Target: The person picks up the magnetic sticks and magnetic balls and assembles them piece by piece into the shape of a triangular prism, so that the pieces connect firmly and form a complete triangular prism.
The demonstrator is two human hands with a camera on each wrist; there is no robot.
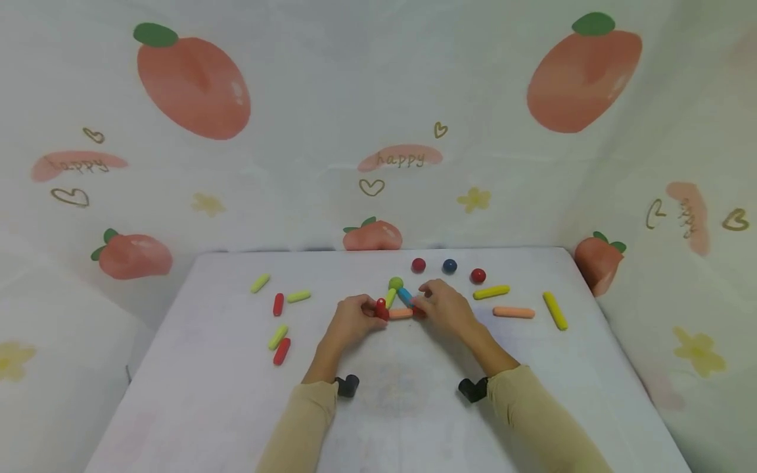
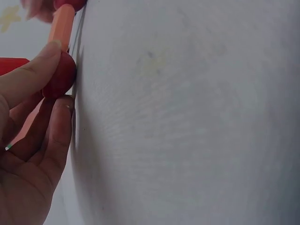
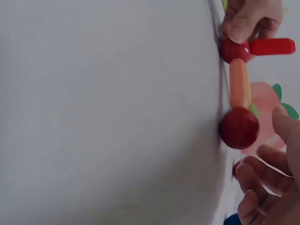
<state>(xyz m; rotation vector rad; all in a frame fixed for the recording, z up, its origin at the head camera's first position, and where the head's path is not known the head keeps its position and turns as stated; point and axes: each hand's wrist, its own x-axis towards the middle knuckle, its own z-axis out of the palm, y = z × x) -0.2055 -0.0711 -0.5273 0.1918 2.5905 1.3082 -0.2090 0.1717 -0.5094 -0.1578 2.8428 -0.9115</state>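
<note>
My left hand point(image 1: 353, 322) pinches a red ball point(image 2: 61, 77) between thumb and fingers at the near left corner of a small triangle of rods and balls. From that ball a red rod point(image 3: 273, 47) stands upright. An orange rod point(image 1: 401, 314) joins it to a second red ball point(image 3: 239, 127) at the near right corner. A yellow-green rod point(image 1: 390, 298) and a blue rod point(image 1: 405, 297) run back to a green ball point(image 1: 395, 283). Beside the second red ball is my right hand point(image 1: 447, 309), its fingers loosely bent and apart from the ball in the right wrist view.
On the white table point(image 1: 402, 420), loose yellow-green rods point(image 1: 298, 296) and red rods point(image 1: 282, 351) lie left. Two red balls point(image 1: 418, 265) and a dark blue ball point(image 1: 450, 266) sit behind the right hand. Yellow rods point(image 1: 554, 310) and another orange rod point(image 1: 514, 313) lie right.
</note>
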